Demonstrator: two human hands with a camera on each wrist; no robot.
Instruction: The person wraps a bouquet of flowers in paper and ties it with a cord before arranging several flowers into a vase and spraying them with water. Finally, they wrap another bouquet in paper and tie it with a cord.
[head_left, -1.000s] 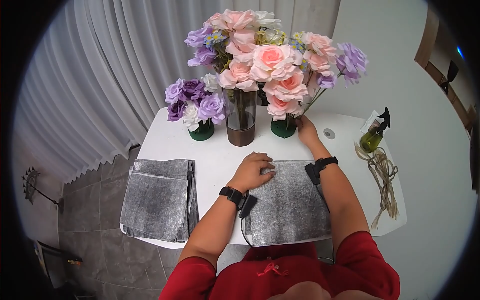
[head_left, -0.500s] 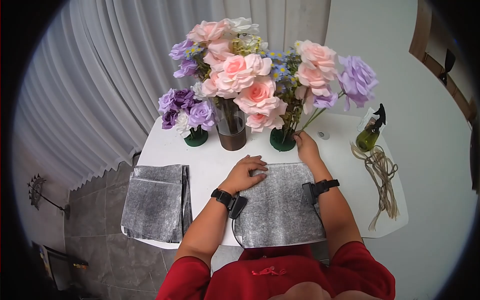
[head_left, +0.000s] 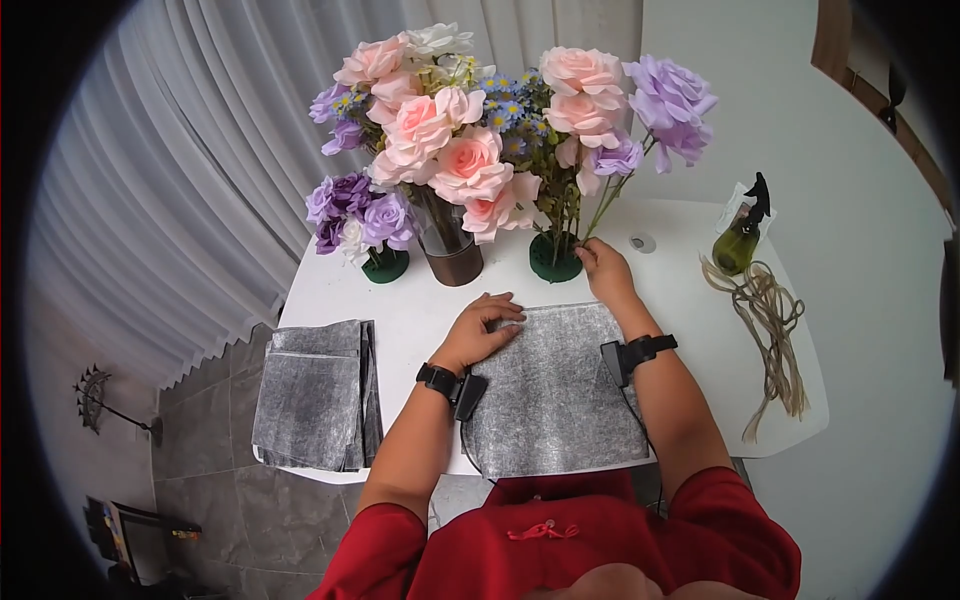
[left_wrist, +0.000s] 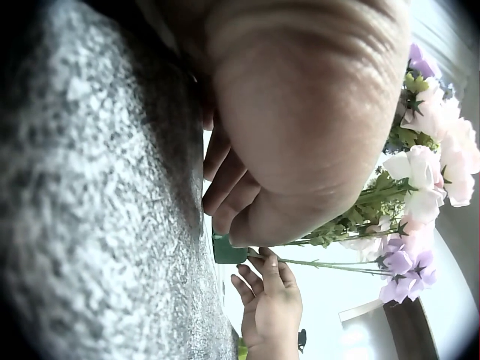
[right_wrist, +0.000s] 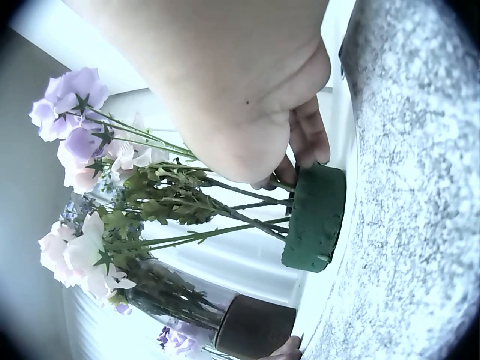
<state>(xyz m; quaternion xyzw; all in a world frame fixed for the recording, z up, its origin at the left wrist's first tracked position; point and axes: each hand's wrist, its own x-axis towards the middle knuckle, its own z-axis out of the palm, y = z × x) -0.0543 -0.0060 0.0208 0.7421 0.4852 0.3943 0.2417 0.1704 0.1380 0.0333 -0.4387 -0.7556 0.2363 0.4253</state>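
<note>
My right hand point(head_left: 610, 272) is at the right edge of a round green floral foam block point(head_left: 553, 262). Its thumb and fingertips pinch the lower stem point(left_wrist: 322, 264) of a purple artificial rose point(head_left: 670, 92), right where the stem meets the foam. Pink roses point(head_left: 580, 85) and blue daisy-like flowers point(head_left: 515, 105) rise from the same block, their stems point(right_wrist: 247, 202) stuck in its top. My left hand point(head_left: 485, 330) rests with relaxed fingers on the upper left corner of a grey speckled sheet point(head_left: 560, 390), near the table's front.
Left of the foam stands a clear vase with a brown base point(head_left: 455, 265), full of pink roses. Farther left are smaller purple and white roses in another foam block point(head_left: 385, 266). Grey sheets point(head_left: 310, 400) lie stacked at left. A green spray bottle point(head_left: 737, 248) and raffia strands point(head_left: 765, 335) lie right.
The head view has shifted, so the two flower groups overlap less. My right hand stays at the foam and stem, and my left hand keeps resting on the grey sheet.
</note>
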